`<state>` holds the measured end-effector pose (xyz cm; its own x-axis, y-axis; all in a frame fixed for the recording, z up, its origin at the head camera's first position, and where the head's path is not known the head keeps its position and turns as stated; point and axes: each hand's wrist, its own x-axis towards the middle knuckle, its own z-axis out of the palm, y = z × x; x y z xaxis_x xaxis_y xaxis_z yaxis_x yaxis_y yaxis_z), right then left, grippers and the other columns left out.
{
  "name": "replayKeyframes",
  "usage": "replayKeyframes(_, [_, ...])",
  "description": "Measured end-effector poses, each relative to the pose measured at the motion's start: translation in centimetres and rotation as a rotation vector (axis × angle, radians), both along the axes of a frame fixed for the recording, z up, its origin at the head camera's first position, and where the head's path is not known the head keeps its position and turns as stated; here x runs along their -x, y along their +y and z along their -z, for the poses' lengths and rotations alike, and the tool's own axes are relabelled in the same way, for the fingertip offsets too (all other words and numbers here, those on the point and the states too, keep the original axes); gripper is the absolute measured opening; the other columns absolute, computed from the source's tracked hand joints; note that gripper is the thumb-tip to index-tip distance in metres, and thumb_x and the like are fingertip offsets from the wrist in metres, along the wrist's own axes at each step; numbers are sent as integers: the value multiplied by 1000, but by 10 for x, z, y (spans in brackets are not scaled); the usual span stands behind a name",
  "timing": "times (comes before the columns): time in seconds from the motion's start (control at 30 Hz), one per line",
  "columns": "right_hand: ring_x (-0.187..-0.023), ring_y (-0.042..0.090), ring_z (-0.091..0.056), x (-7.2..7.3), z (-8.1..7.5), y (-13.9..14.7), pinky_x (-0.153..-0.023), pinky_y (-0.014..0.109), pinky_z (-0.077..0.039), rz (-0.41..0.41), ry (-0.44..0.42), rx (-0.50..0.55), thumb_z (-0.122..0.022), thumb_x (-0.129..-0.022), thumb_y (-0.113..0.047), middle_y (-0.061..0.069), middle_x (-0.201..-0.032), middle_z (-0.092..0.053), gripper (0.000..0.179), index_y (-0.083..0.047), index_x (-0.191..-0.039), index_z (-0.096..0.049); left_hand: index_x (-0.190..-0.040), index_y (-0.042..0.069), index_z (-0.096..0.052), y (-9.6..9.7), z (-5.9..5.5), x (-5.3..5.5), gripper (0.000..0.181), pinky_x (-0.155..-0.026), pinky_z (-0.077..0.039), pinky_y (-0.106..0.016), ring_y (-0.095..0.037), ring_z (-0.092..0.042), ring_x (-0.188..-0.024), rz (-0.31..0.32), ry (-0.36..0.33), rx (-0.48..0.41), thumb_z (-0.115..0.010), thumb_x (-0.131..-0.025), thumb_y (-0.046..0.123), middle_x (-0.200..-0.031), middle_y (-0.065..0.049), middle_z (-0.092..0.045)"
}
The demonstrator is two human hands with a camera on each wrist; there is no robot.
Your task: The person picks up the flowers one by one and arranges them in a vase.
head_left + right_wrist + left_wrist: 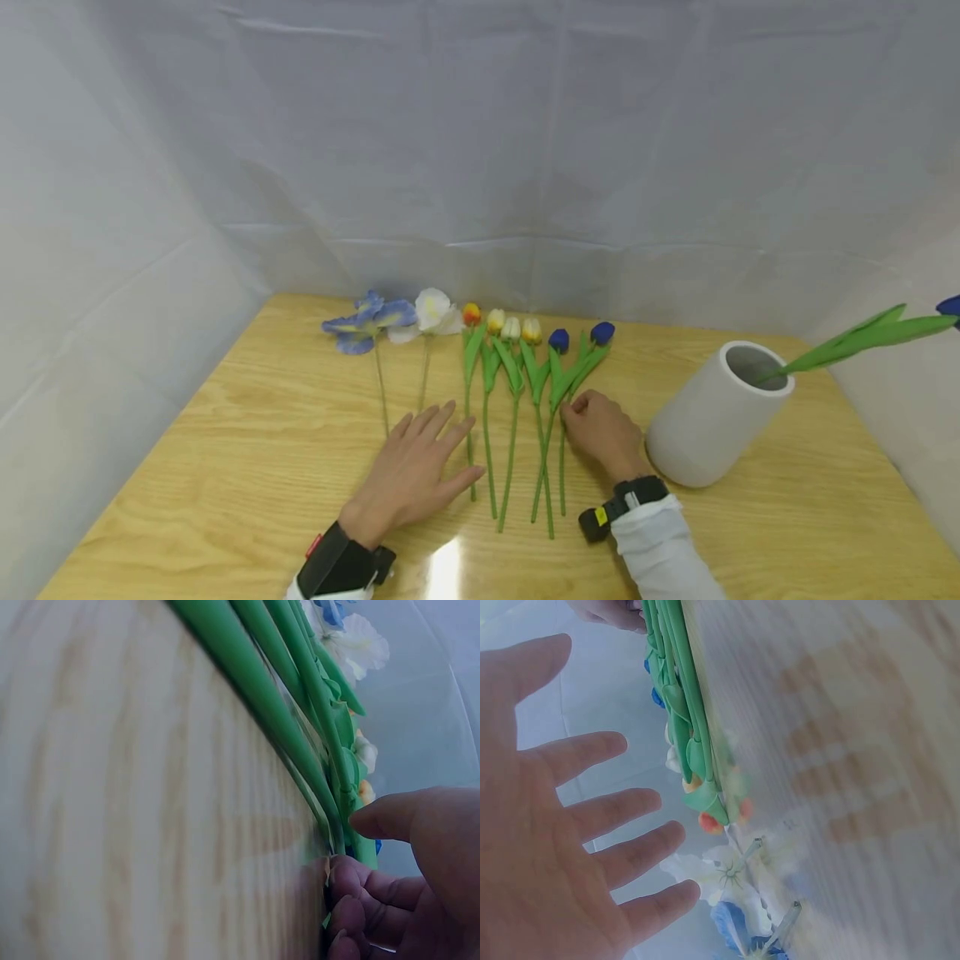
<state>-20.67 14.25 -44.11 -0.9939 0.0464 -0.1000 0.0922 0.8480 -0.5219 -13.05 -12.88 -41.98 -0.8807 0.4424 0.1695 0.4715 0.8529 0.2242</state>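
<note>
My left hand (pixel 423 471) is spread flat, palm down, above the table beside the stem of the orange-red tulip (pixel 471 315); it holds nothing. In the left wrist view the fingers of the left hand (pixel 577 825) are straight and apart. My right hand (pixel 603 429) has its fingers curled at the stem of the rightmost blue tulip (pixel 602 333). From the right wrist, the thumb and fingertips of that hand (pixel 405 877) close in around a green stem and leaf. Another blue tulip (pixel 558 340) lies just left, its stem crossing a neighbour's.
Several pale yellow and white tulips (pixel 512 329) lie in a row. Further left are a white flower (pixel 433 312) and a blue-purple flower (pixel 367 321). A white vase (pixel 712 425) with a blue tulip (pixel 877 337) leaning out stands right, on the wooden table (pixel 225 467).
</note>
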Motion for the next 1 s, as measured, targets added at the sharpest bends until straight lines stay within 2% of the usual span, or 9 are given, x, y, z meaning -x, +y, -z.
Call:
replayKeyframes(0.27, [-68,20,-58,0,-1,-2,-55,37,-44,6,-16,-29,-53,-93,-40,2,-77,-62,30,-12,-93,-64,-141,17,-49,-1,3,0,63,-107,-25,-59,-35,-36,-133,-5,-13,2,-48,-93,57,-147,-15,-38])
replayKeyframes(0.6, [-64,19,-56,2,-3,-4,-52,35,-41,-19,-14,-65,-54,-92,-34,1,-72,-59,24,-14,-82,-61,-140,16,-50,-2,2,-1,62,-107,-24,-59,-35,-36,-132,-2,-22,-5,-48,-93,57,-148,-15,-38])
replayKeyframes(0.83, [-47,13,-36,3,-3,-5,-42,27,-25,-20,-5,-82,-53,-86,-30,-4,-51,-38,35,-16,-55,-44,-140,16,-50,-1,1,-1,61,-108,-23,-58,-35,-36,-133,-1,-22,4,-48,-93,57,-147,-15,-38])
replayKeyframes(0.93, [-45,11,-29,3,-2,-4,-41,25,-21,-21,5,-73,-55,-84,-28,-6,-48,-32,37,-18,-51,-40,-140,16,-50,-1,2,-1,61,-108,-23,-58,-35,-36,-133,-2,-24,2,-48,-93,56,-147,-15,-38])
replayKeyframes(1.0, [-45,11,-31,2,-1,-2,-40,25,-22,-22,11,-55,-56,-85,-28,-6,-49,-34,37,-16,-53,-43,-140,16,-50,-1,2,-1,61,-108,-23,-58,-35,-36,-133,-2,-27,1,-48,-94,56,-147,-15,-38])
